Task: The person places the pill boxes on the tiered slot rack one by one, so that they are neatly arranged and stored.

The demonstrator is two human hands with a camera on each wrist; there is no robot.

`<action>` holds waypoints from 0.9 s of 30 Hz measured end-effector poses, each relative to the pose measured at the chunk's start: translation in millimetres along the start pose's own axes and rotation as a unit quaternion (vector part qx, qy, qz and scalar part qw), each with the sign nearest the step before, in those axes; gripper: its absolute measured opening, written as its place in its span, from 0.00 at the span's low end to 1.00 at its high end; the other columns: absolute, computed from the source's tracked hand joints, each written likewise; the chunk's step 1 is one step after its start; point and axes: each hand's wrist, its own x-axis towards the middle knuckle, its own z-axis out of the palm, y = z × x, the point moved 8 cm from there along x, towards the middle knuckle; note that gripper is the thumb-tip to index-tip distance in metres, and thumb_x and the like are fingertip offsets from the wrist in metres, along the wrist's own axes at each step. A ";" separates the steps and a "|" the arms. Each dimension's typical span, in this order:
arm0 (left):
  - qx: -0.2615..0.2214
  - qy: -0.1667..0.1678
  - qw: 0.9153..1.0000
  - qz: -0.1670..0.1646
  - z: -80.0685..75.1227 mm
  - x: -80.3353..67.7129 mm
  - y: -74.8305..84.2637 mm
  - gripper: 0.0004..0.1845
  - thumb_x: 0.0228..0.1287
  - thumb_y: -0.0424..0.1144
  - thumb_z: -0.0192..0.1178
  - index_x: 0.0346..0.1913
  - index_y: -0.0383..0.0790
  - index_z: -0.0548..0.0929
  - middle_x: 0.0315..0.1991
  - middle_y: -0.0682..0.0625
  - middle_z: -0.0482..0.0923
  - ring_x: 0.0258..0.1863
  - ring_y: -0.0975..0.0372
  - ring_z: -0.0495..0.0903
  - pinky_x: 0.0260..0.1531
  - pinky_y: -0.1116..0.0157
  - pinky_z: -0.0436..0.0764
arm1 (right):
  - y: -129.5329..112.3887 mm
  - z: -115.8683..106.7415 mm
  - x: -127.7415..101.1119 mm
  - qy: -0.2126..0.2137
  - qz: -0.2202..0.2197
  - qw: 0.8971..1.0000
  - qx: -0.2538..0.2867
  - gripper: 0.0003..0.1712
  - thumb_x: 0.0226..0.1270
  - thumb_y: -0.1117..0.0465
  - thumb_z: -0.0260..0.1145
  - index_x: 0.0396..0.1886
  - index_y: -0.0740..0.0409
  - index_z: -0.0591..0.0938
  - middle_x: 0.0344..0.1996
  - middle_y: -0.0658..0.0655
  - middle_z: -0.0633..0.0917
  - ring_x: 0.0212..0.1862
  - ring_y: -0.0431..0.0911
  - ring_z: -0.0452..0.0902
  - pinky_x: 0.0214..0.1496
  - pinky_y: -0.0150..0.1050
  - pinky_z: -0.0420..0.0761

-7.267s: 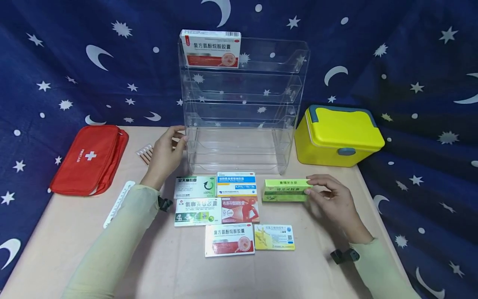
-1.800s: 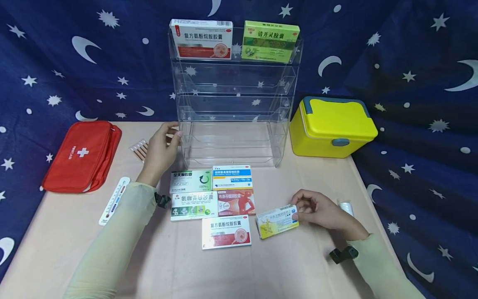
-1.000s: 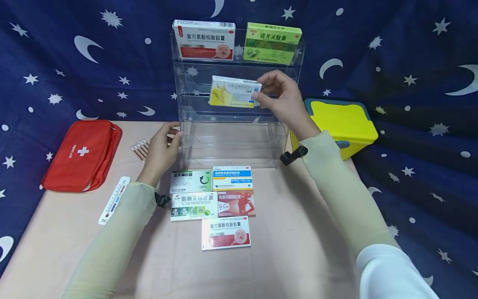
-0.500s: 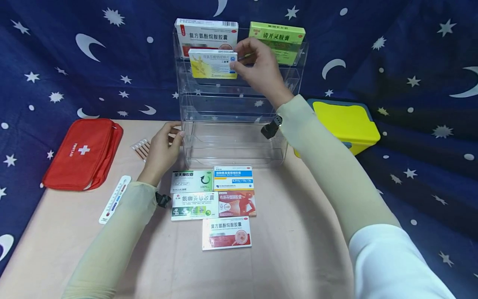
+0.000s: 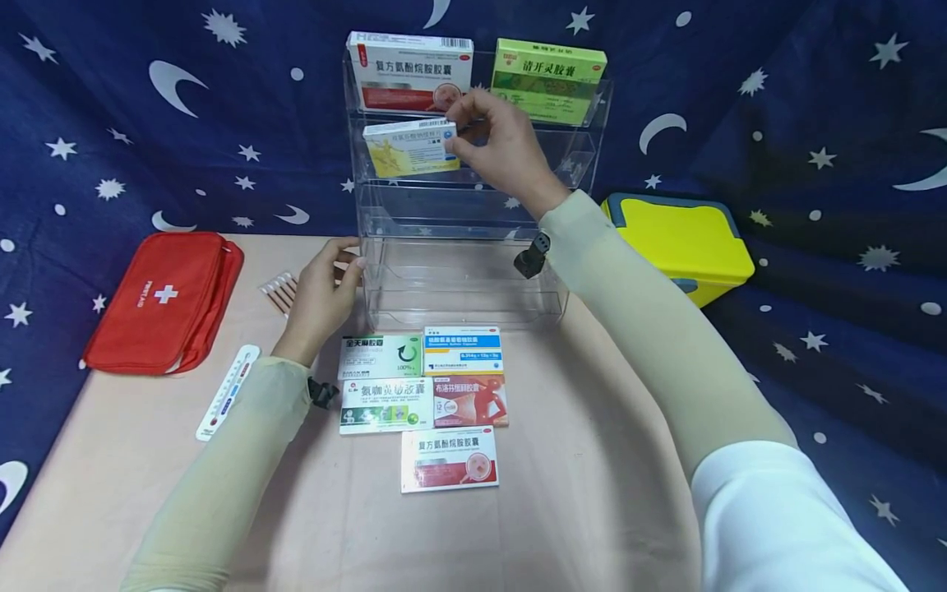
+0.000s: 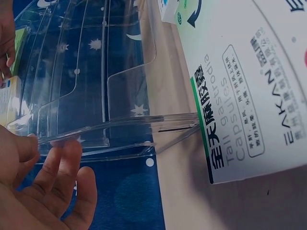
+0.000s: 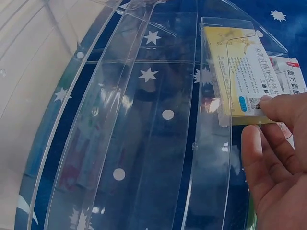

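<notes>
Right hand (image 5: 496, 144): pinching the right end of the yellow box (image 5: 410, 150) between thumb and fingers.
Yellow box: sitting in tier 2 from the top of the clear rack (image 5: 473, 279), left side, just below the red-and-white box (image 5: 410, 72).
Left hand (image 5: 321, 300): resting relaxed fingers against the rack's lower left edge, gripping nothing.
Table (image 5: 562, 493): bearing 5 flat boxes in front of the rack.

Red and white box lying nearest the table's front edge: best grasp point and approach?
Judging by its pose, pinch the red and white box across its short ends, from above. It lies flat on the table, left and right ends free, while the boxes behind crowd its far edge.
</notes>
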 end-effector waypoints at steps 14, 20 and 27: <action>-0.002 0.027 0.999 0.034 -5.9 8.5 11.4 0.17 0.75 0.39 0.59 0.60 0.36 0.80 0.48 0.43 0.82 0.42 0.50 0.83 0.44 0.54 0.81 | 4.8 -9.1 -40.0 0.041 -0.019 0.998 0.038 0.11 0.76 0.53 0.64 0.49 0.54 0.84 0.42 0.49 0.83 0.38 0.46 0.73 0.42 0.36 0.71; -0.002 0.019 1.000 0.020 -9.0 9.9 9.0 0.16 0.74 0.41 0.61 0.59 0.39 0.82 0.47 0.46 0.84 0.39 0.52 0.82 0.40 0.57 0.79 | 33.2 17.0 -112.4 -0.056 -0.009 0.996 0.071 0.09 0.76 0.55 0.66 0.47 0.55 0.85 0.38 0.51 0.83 0.37 0.47 0.73 0.39 0.40 0.73; -0.008 0.016 1.000 0.019 -10.0 9.3 3.7 0.18 0.75 0.45 0.60 0.61 0.42 0.81 0.48 0.46 0.84 0.39 0.53 0.82 0.40 0.58 0.78 | 61.8 77.3 -215.8 -0.252 0.036 0.966 0.052 0.06 0.73 0.59 0.68 0.46 0.52 0.87 0.36 0.46 0.84 0.36 0.45 0.75 0.37 0.39 0.77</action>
